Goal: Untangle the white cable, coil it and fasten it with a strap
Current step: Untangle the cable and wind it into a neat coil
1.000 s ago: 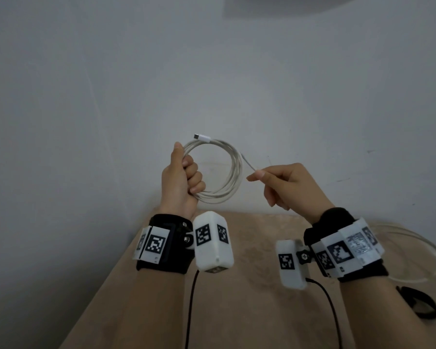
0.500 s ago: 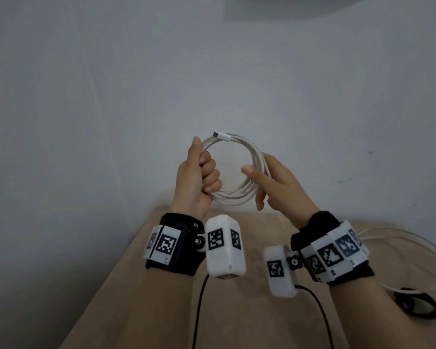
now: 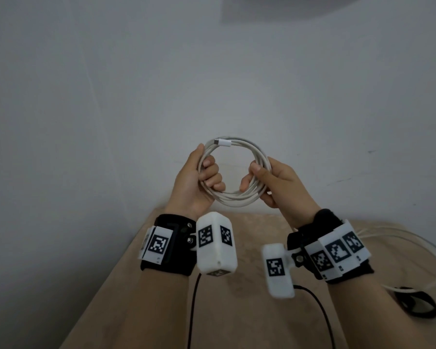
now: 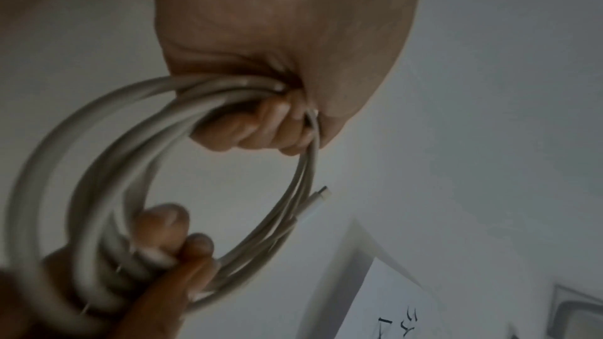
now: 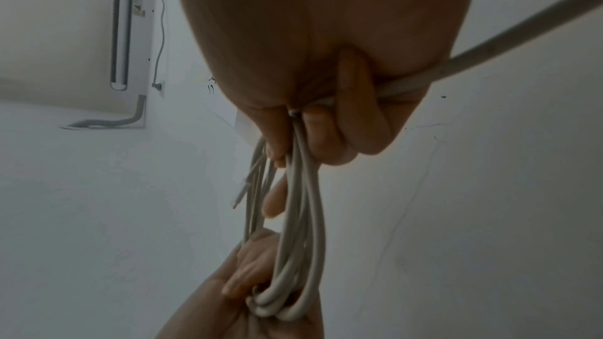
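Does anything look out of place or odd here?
Nothing much. The white cable is neatly coiled, gripped by the left hand and right hand. Its connector pokes out on top, and the black strap lies unused on the table.

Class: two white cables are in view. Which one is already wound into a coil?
The white cable held up by both hands; the other white cable lies loose on the beige table.

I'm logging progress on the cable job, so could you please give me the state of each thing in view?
white cable: coiled into a ring, held up above the table, no strap on it.
connector: free, lying along the top of the coil.
left hand: grips the coil's left side.
right hand: grips the coil's right side.
black strap: lying on the table, unused.
second white cable: lying loose on the table.
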The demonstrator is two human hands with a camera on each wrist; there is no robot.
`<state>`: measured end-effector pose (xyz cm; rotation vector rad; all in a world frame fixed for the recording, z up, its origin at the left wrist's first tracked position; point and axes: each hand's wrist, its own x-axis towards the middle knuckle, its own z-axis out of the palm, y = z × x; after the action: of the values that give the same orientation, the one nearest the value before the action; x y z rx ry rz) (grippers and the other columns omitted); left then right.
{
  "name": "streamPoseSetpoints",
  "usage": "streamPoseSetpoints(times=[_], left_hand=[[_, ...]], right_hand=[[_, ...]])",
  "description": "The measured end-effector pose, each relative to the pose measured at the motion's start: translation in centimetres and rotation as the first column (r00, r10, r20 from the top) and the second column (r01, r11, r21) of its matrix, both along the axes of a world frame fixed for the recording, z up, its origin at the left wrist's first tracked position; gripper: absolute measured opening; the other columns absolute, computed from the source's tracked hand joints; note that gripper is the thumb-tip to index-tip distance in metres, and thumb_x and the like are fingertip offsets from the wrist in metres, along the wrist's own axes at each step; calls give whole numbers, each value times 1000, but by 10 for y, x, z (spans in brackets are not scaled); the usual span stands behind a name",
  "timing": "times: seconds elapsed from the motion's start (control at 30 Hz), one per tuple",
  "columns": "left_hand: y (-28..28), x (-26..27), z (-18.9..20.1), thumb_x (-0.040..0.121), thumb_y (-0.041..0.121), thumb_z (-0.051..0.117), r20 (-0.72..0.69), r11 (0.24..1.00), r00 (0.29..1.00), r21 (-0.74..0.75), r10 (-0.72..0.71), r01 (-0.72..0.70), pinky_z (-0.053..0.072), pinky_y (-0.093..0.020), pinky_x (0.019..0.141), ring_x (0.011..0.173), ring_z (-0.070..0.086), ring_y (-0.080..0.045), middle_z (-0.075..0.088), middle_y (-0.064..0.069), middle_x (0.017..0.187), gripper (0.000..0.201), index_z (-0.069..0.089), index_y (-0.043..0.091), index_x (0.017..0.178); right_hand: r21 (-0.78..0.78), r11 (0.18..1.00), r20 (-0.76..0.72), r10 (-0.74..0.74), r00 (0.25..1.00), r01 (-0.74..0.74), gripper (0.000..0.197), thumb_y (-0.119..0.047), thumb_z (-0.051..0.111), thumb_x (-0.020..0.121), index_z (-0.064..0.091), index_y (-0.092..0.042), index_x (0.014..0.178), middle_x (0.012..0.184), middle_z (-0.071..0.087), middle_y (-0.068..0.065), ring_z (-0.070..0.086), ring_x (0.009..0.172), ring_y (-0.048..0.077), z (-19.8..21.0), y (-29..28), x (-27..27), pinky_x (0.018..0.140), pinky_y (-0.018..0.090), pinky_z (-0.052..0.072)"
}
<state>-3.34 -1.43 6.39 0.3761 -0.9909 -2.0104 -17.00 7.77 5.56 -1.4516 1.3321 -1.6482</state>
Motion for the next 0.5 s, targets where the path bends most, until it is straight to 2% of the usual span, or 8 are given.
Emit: streamPoseSetpoints(times=[0.1,0.17,0.23,0.37,0.5], left_hand=[[-4,4,-2,99,39,37,104,999,995,-41,-14,18,36,-17,41,34,32,-7,30,7,39,43,44,14,65],[-4,6,-3,99,40,37,178,997,984,-75,-5,19,37,-17,42,35,33,-8,32,6,40,42,47,12,69],[-5,7,-5,99,41,38,260,992,966,-126,11,22,37,-18,42,36,34,-10,33,5,41,42,50,10,73],[-5,11,-6,97,49,38,416,970,909,-215,-11,110,36,-22,45,38,32,-11,34,4,44,50,56,8,73],[-1,13,-7,94,57,38,555,937,831,-269,-39,223,35,-27,52,41,33,-13,33,3,46,57,58,10,70]], right_hand=[[6,1000,-69,-10,998,11,20,-15,41,101,49,-12,83,65,63,4,37,40,2,-2,-1,-3,40,13,28],[19,999,-158,-25,987,28,20,-15,42,101,50,-14,82,62,61,2,44,46,3,-4,-3,-7,49,18,34],[41,998,-253,-35,967,46,20,-17,43,100,53,-16,82,59,61,-2,47,51,4,-5,-3,-10,58,23,35],[100,992,-415,-25,909,73,20,-19,45,99,56,-18,83,58,62,-5,46,51,-1,-5,0,-14,59,21,33],[161,983,-531,16,848,82,22,-18,44,99,57,-22,82,60,65,-5,49,55,2,-4,1,-19,59,21,36]])
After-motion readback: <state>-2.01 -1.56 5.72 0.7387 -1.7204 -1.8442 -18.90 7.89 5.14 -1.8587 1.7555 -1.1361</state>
